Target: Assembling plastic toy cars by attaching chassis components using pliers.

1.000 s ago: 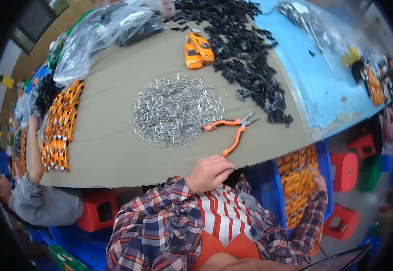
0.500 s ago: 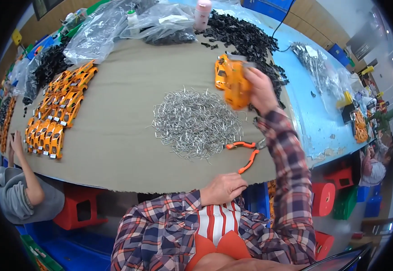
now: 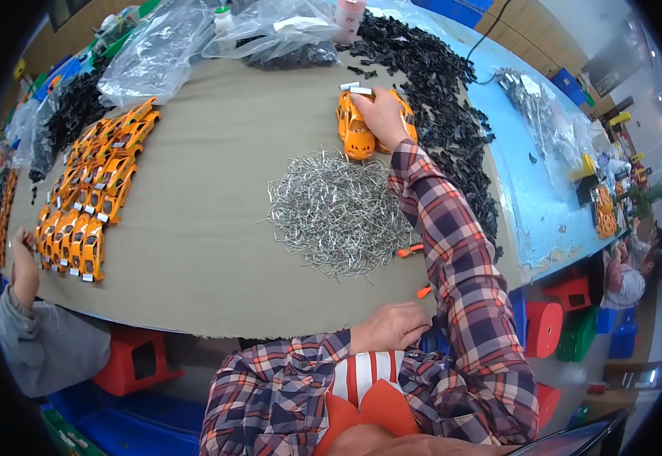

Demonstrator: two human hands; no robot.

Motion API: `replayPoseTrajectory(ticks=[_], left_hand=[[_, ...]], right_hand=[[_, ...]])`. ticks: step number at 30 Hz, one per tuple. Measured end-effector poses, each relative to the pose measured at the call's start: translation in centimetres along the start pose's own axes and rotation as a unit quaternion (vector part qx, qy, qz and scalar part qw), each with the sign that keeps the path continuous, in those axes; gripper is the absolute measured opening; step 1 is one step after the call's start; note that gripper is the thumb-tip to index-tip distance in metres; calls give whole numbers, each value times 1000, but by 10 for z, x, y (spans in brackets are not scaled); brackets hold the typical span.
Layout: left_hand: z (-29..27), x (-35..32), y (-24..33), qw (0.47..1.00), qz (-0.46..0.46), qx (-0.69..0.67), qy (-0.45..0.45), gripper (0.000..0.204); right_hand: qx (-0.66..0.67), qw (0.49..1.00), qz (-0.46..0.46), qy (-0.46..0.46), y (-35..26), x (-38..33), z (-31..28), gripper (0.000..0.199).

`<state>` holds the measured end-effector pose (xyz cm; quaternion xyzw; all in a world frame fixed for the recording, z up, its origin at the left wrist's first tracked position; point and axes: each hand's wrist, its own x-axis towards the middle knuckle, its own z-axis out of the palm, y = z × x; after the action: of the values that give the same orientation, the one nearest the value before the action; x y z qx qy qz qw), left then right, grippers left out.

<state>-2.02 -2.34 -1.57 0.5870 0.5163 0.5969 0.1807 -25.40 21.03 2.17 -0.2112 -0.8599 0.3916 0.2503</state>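
My right hand (image 3: 383, 118) reaches far over the table, its fingers closed over an orange toy car (image 3: 358, 140). More orange car (image 3: 408, 118) shows at the hand's right, beside the black parts; how many cars it grips is hidden. White tags (image 3: 361, 90) stick out at the cars' far ends. Just nearer lies a heap of thin silvery wire pieces (image 3: 338, 216). My left hand (image 3: 392, 327) rests at the table's near edge with curled fingers, and nothing shows in it. Orange-handled pliers (image 3: 409, 250) lie mostly hidden under my right forearm.
Rows of orange toy cars (image 3: 88, 201) stand at the left, near another person's hand (image 3: 24, 262). Small black parts (image 3: 422, 64) spread along the far right. Clear plastic bags (image 3: 156, 49) and a pink bottle (image 3: 348, 19) stand at the back. Red stools (image 3: 137, 357) are below the edge.
My right hand has brought the orange toy car down and leftward onto the cloth. Its forearm now covers most of the pliers. My left hand stays by the edge.
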Motion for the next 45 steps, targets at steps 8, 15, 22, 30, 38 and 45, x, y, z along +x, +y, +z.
replayPoseTrajectory(ticks=[8,15,22,30,38,45], left_hand=[[-8,5,-1,999,-26,-13,-21,12],[-5,24,16,992,-89,15,-89,15],[12,28,8,986,-97,62,-121,15],[12,20,12,987,-88,89,-106,14],[13,19,5,981,-95,121,-115,13],[25,28,18,971,-150,148,-109,11]], right_hand=[[-121,916,-316,217,-10,-95,-132,30],[-149,908,106,376,148,-368,-278,18],[-406,813,393,143,230,-600,-208,33],[-362,777,512,-66,252,-591,-197,21],[-312,812,474,-136,201,-590,-160,16],[-61,855,500,-124,204,-568,-163,33]])
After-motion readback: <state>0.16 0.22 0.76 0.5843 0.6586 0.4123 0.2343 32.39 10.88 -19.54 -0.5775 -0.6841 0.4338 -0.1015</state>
